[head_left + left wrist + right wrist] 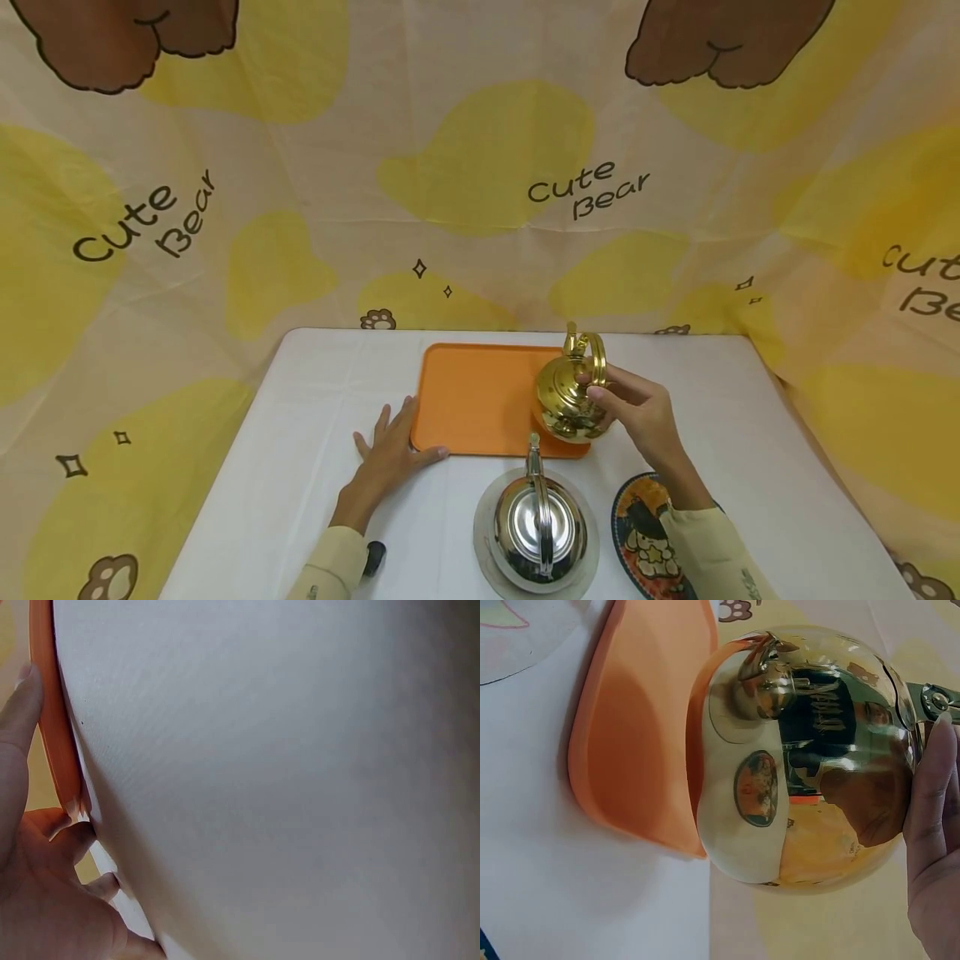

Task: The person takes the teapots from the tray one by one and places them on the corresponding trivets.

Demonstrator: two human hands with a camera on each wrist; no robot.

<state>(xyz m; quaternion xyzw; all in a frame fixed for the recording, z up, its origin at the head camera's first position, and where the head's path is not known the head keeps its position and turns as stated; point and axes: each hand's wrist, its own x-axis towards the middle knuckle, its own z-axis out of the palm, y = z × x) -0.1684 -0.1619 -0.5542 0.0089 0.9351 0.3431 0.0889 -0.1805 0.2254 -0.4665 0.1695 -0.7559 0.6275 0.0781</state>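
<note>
My right hand (641, 412) grips a shiny gold teapot (564, 400) by its upright handle, the spout pointing to the far side. In the right wrist view the teapot's round, mirror-like body (817, 772) hangs over the right end of an orange tray (476, 396); whether its base touches the tray is hidden. My left hand (390, 458), fingers spread, rests at the tray's near left corner. Seen from the left wrist, the thumb (26, 697) lies along the tray's edge (56, 712) and the other fingers are around the corner.
Nearer to me, a silver teapot (538, 533) stands on a pale round plate (487, 500). Right of it lies a colourful round plate (645, 533) with a cartoon picture, partly under my right sleeve. A white cloth (285, 467) covers the table; a patterned curtain (480, 125) rises behind.
</note>
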